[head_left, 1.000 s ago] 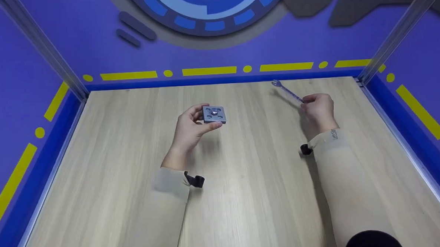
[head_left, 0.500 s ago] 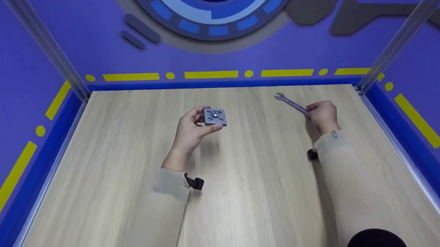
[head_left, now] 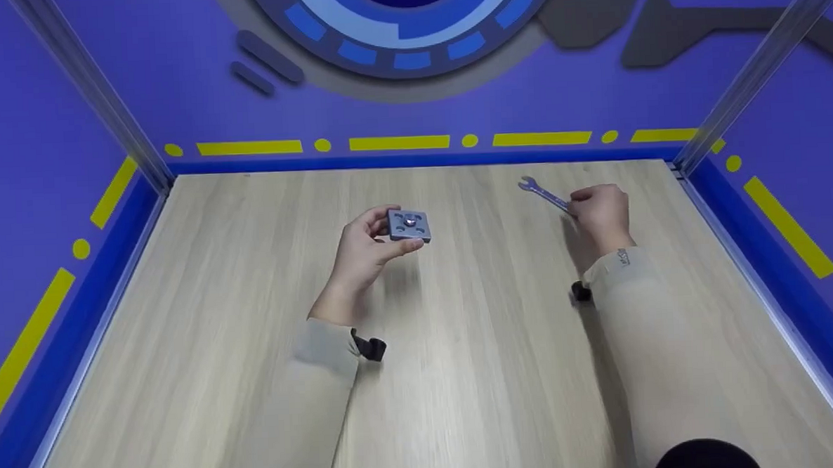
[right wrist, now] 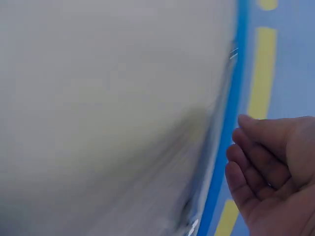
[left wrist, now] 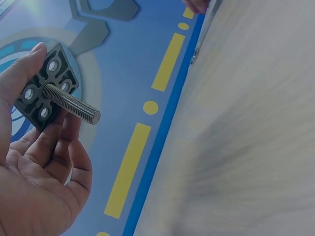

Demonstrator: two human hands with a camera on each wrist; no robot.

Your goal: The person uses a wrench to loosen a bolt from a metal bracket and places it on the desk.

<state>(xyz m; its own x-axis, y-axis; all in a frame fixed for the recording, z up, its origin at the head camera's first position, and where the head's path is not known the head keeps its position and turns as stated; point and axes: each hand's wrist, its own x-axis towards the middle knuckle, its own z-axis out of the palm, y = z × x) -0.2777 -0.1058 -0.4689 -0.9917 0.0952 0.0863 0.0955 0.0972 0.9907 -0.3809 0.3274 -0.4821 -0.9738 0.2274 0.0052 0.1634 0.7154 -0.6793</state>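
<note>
Blue panels marked with yellow dashes enclose a pale wood-grain tabletop, with a ringed emblem on the back wall at 12 o'clock and metal posts rising at 10 and 2. At the center of the dial, a person's left hand pinches a square metal plate, thumb along the near edge and fingers at the 10 o'clock corner. The plate is raised above the table, its shadow falling on the wood toward 6 o'clock. Four holes surround a shiny round piece at its middle. Seen from the left wrist, a threaded shaft juts from the plate's other face toward 4 o'clock.

At 3 o'clock, the person's right hand hovers by a silver wrench, which lies on the tabletop with its forked end aimed toward 10 o'clock. The hand's thumb and fingers are loosely curved around bare air in the right wrist view; whether the fingertips brush the wrench's near end cannot be told. Beige sleeves reach in from 7 and 4 o'clock, each cuff bearing a small black fitting. Rounded and dark, an object cut off at the bottom edge sits between 4 and 5 o'clock.
</note>
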